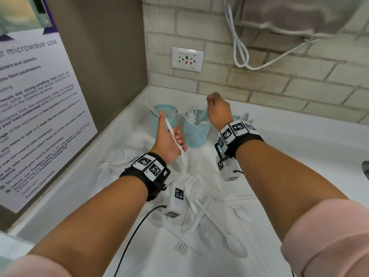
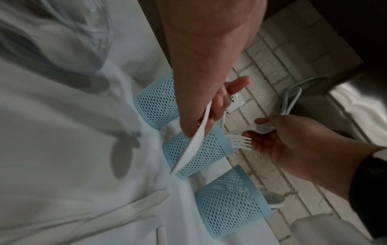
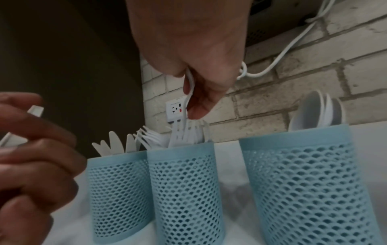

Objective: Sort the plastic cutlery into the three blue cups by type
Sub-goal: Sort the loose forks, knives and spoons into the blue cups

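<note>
Three blue mesh cups stand in a row at the back of the white counter. The left cup (image 1: 163,120) (image 3: 119,190) holds knives, the middle cup (image 1: 196,132) (image 3: 184,190) forks, the right cup (image 3: 303,182) spoons. In the head view my right wrist hides most of the right cup. My left hand (image 1: 169,140) grips a white plastic knife (image 1: 175,140) (image 2: 194,142) just in front of the left cup. My right hand (image 1: 217,110) (image 3: 199,66) hangs over the middle cup and pinches a white fork (image 3: 189,86), whose lower end is among the forks there.
Loose white cutlery (image 1: 209,222) lies heaped on the near counter, with a fork (image 1: 181,247) and spoons (image 1: 237,248) in front. Clear plastic wrapping (image 1: 119,158) sits at the left. A socket (image 1: 187,59) and a white cable (image 1: 241,56) are on the brick wall. A poster (image 1: 40,108) covers the left wall.
</note>
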